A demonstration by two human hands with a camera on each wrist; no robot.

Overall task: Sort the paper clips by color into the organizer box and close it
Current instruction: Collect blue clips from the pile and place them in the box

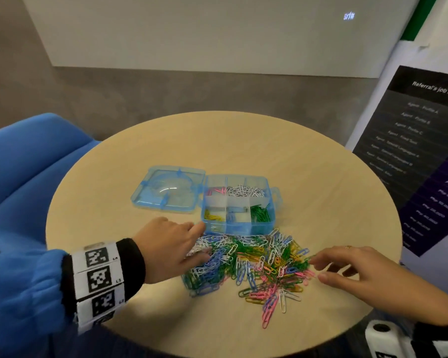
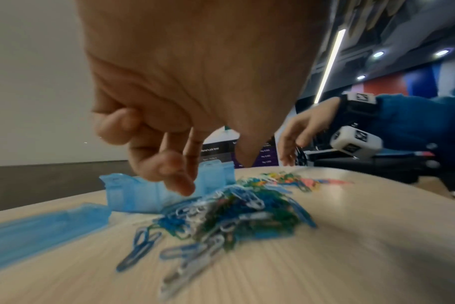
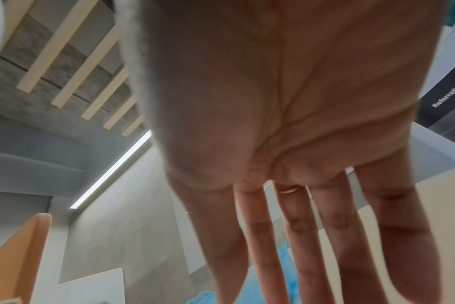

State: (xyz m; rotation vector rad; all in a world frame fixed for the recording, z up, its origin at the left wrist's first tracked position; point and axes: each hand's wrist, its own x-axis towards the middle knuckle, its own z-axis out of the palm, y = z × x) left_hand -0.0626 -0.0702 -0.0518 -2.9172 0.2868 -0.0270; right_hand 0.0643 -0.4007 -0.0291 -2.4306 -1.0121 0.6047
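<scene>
The blue organizer box stands open mid-table, its lid folded flat to the left. Its compartments hold pink, white, yellow and green clips. A mixed pile of paper clips lies just in front of it. My left hand is at the pile's left edge, with loosely curled fingers over white and blue clips and nothing visibly held. My right hand hovers at the pile's right edge with straight, spread fingers. The left wrist view shows the left hand above the pile and box.
The round wooden table has bare surface behind and on both sides of the box. A blue armchair stands at the left. A dark printed poster stands at the right, close to the table's edge.
</scene>
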